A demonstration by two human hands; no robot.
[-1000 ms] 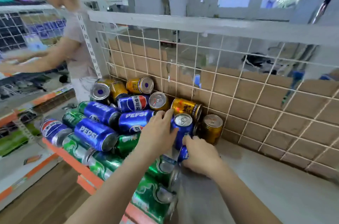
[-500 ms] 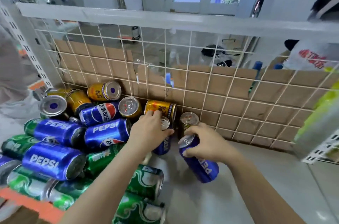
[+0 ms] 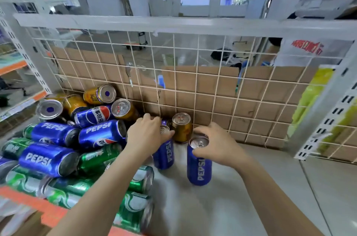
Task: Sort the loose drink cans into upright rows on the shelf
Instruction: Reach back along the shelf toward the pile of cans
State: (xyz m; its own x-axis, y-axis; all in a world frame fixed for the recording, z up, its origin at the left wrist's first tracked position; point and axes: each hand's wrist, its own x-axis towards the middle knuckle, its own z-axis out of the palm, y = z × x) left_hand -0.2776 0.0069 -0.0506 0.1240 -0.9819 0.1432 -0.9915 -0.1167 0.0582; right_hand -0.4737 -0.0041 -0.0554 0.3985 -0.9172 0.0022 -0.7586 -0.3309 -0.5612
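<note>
Our right hand (image 3: 214, 144) grips the right can (image 3: 199, 168), a blue Pepsi standing upright on the shelf (image 3: 241, 206). Its fingers and thumb are curled round the can's top rim. Our left hand (image 3: 146, 135) lies over the top of the left can (image 3: 165, 155), also blue and upright, with the fingers curled down over the far side and the thumb against the rim. The two cans stand near each other with a gap between them.

Just behind that gap a gold can (image 3: 181, 128) stands upright, close to the wire grid (image 3: 212, 88) at the back of the shelf, and cardboard (image 3: 260, 88) stands behind the wires. We cannot tell whether the gold can touches the left can.

To the left lies the pile (image 3: 48, 158): blue, green and gold cans on their sides, heaped on one another from the grid to the shelf's front edge.
</note>
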